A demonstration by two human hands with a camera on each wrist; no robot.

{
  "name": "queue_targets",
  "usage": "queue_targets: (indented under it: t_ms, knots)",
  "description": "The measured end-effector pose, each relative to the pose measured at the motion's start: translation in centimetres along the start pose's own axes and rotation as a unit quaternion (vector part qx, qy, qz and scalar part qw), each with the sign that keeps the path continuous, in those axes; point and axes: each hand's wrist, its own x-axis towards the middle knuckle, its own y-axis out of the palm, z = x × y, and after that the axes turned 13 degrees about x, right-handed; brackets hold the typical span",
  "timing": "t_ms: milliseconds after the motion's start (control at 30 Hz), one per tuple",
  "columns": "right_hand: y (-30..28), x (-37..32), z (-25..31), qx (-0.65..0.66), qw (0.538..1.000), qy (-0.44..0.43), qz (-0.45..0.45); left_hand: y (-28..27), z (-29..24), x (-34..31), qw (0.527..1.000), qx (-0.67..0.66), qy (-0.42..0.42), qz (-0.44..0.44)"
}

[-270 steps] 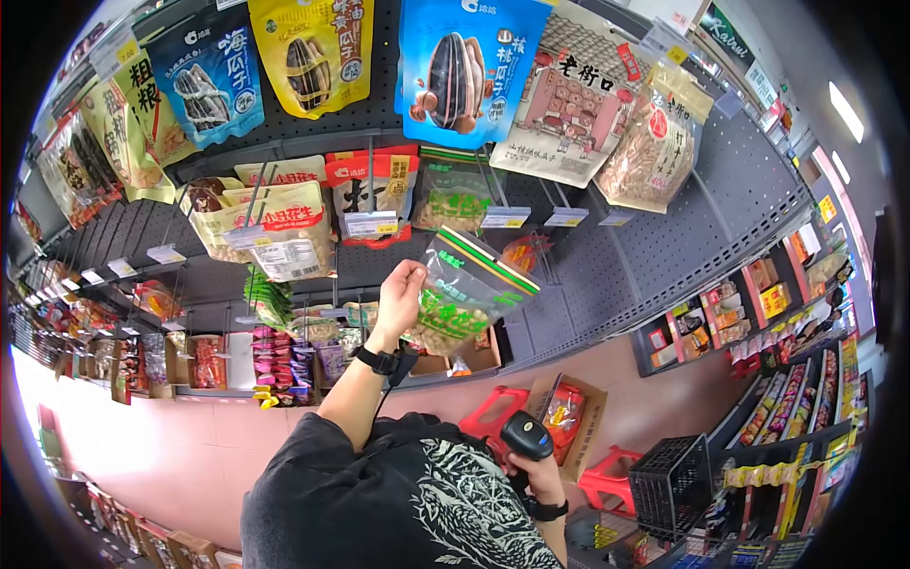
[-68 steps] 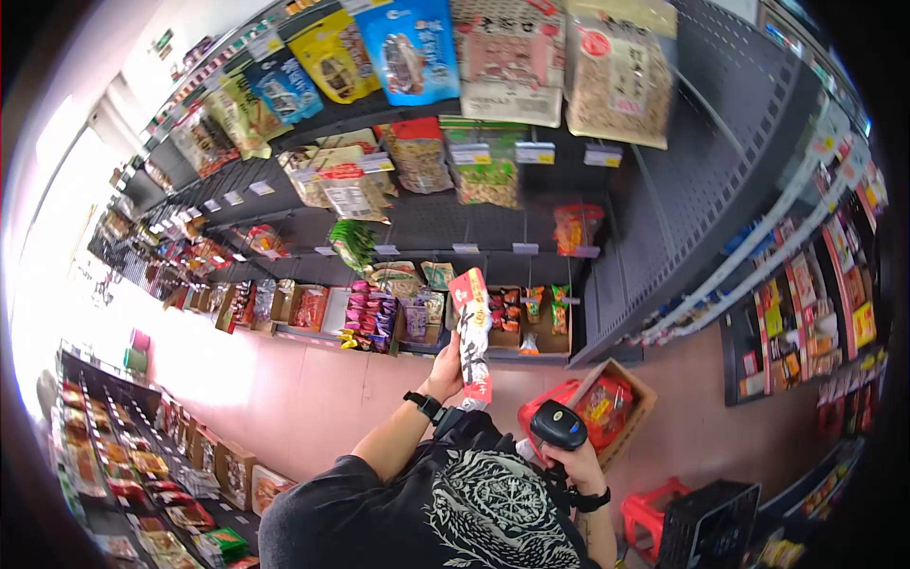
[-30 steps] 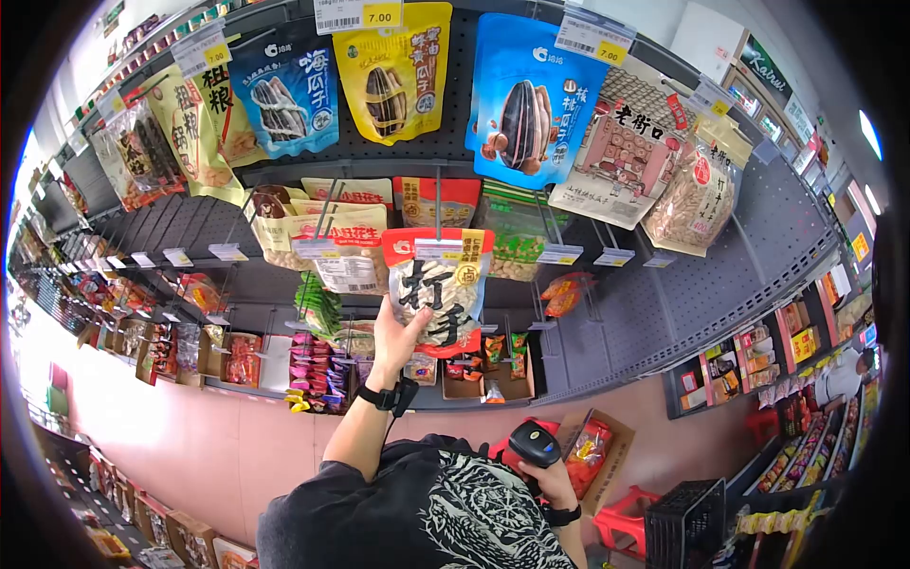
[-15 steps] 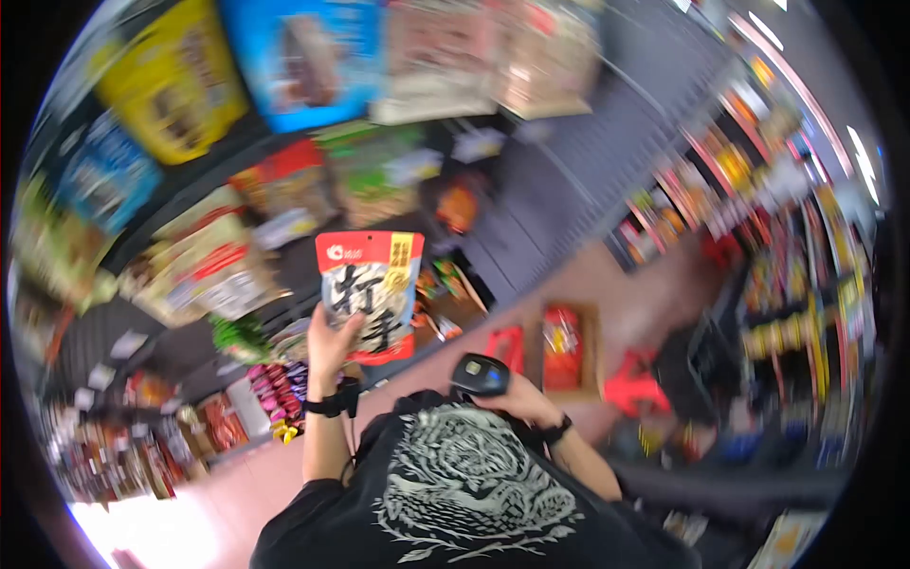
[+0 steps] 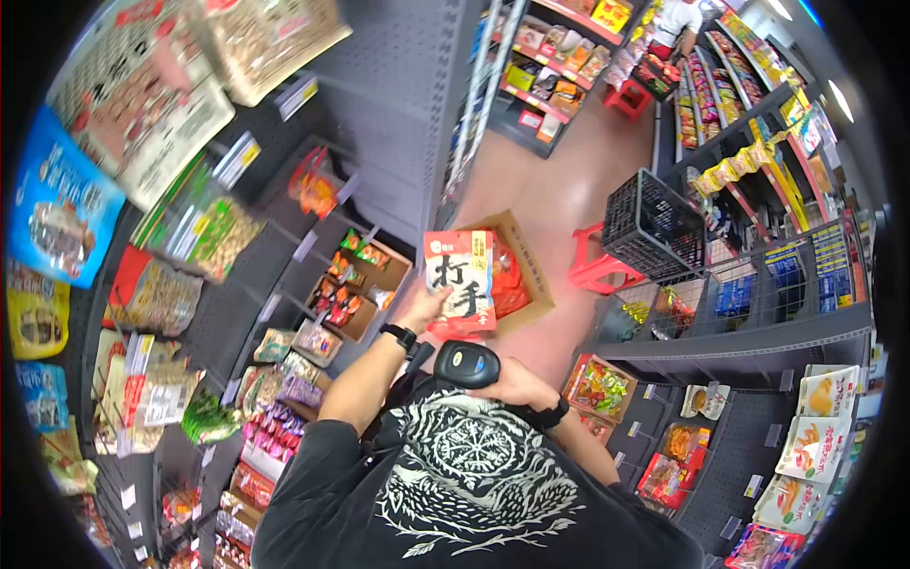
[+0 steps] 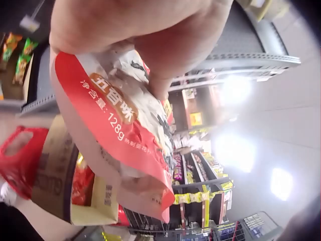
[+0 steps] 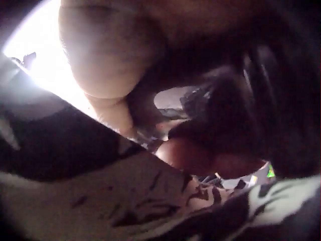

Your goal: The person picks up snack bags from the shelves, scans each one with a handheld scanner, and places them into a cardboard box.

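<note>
While the red-and-white snack packet (image 5: 460,284) stands upright with its printed face toward the person, just above the black barcode scanner (image 5: 466,364), the pose looks chosen to bring the print and the scanner's head close together. The left hand (image 5: 424,308) pinches the packet at its lower left edge, so nearly all of the bag rises free above and to the right of the fingers. The right hand (image 5: 507,384) is wrapped round the scanner's handle, close against the chest. Beyond the packet, an open cardboard box (image 5: 536,275) sits on the floor.
</note>
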Motion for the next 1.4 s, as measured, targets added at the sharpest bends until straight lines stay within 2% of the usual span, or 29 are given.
queue_targets:
  t_ms: [33,67,100,133,167,233,300,333,400,433,467,567,633,667,700,733,767,800,833,900,967,1033,1100,1133,1167,1200,1233,1300,1400]
  knots:
    - [-0.9,-0.8,0.1,0.036,0.998,-0.026,-0.034,2.1,1.9,2.6,0.997,-0.068,-0.025,0.014]
    - [-1.9,-1.4,-0.7,0.031,0.996,-0.050,-0.072,4.3,1.4,3.2,0.998,-0.057,-0.034,0.000]
    - [-3.5,-2.2,0.1,-0.006,0.992,0.103,-0.068,6.1,1.1,3.7,0.998,-0.047,-0.044,-0.016]
    - [-4.6,-3.0,0.5,0.025,0.991,0.103,-0.088,6.9,2.7,6.3,0.992,0.081,-0.093,-0.037]
    - [-5.4,-3.7,0.6,0.057,0.987,0.103,-0.106,8.7,4.1,7.7,0.993,-0.013,-0.094,-0.068]
    - [-7.3,-4.5,0.5,0.068,0.983,0.112,-0.130,10.6,10.7,14.2,0.970,0.155,-0.035,-0.187]
    - [-8.5,-5.7,0.9,0.120,0.979,0.043,-0.159,11.4,10.4,14.8,0.974,0.134,-0.071,-0.169]
    - [-9.6,-6.2,0.4,0.116,0.973,0.110,-0.165,10.5,9.2,15.0,0.976,0.064,-0.206,0.009]
    - [-11.2,-6.3,-1.2,0.157,0.966,0.094,-0.185,10.2,7.8,14.3,0.962,0.034,-0.270,-0.014]
    - [-11.7,-6.1,-1.4,0.181,0.961,0.103,-0.185,10.1,5.9,12.6,0.966,0.028,-0.251,-0.051]
    - [-11.8,-5.6,-0.4,0.204,0.958,0.094,-0.178,9.0,6.0,11.8,0.976,0.055,-0.206,-0.031]
    - [-12.0,-3.5,-1.0,0.251,0.954,0.086,-0.138,4.9,3.2,5.7,0.987,0.103,-0.124,0.010]
    - [-12.0,-2.2,-0.6,0.197,0.968,0.131,-0.081,0.6,5.1,2.9,0.992,0.089,-0.089,0.007]
    - [-10.5,-1.2,1.0,0.226,0.966,0.109,-0.061,-1.8,4.9,0.0,0.999,0.043,0.007,-0.006]
    - [-9.8,-0.1,0.0,0.252,0.963,0.086,-0.032,-3.8,3.5,-2.8,0.982,0.169,0.040,-0.074]
    - [-9.4,1.1,-1.3,0.225,0.970,0.088,-0.022,-5.3,0.0,-7.3,0.981,0.140,0.057,-0.119]
    - [-7.6,2.0,0.3,0.176,0.981,0.081,-0.022,-7.1,-2.9,-11.6,0.972,0.134,0.090,-0.169]
    - [-6.8,3.2,-0.1,0.178,0.980,0.084,0.007,-10.0,-3.7,-14.2,0.919,0.206,0.158,-0.297]
    - [-6.2,4.3,-0.5,0.178,0.980,0.068,0.058,-12.5,-4.4,-16.8,0.846,0.275,0.213,-0.404]
    - [-4.1,5.8,-0.2,0.134,0.983,0.079,0.098,-17.3,-6.3,-22.4,0.794,0.121,0.230,-0.549]
    - [-1.3,7.0,0.8,0.128,0.974,0.092,0.165,-21.6,-8.2,-27.3,0.674,0.145,0.179,-0.702]
    - [2.1,7.5,2.5,0.112,0.970,0.103,0.191,-27.7,-6.4,-27.7,0.619,0.137,0.262,-0.728]
    - [4.3,8.4,1.6,0.129,0.959,0.110,0.227,-30.7,-7.3,-27.8,0.635,0.187,0.184,-0.727]
    - [5.3,8.7,1.2,0.107,0.962,0.091,0.233,-33.3,-6.7,-26.7,0.636,0.218,0.211,-0.710]
    - [6.4,8.7,1.3,0.085,0.965,0.073,0.237,-33.1,-8.1,-27.0,0.634,0.245,0.205,-0.704]
    - [7.2,8.6,1.7,0.100,0.948,0.086,0.289,-34.5,-8.0,-26.2,0.643,0.230,0.175,-0.710]
    - [7.5,8.9,0.4,0.037,0.961,0.076,0.262,-36.3,-7.7,-24.7,0.651,0.215,0.146,-0.713]
    - [9.2,7.3,2.6,0.016,0.965,0.007,0.260,-43.4,-4.0,-19.7,0.642,0.209,0.139,-0.724]
    - [8.6,7.0,1.6,0.017,0.975,-0.015,0.221,-46.5,-3.7,-17.7,0.637,0.206,0.087,-0.738]
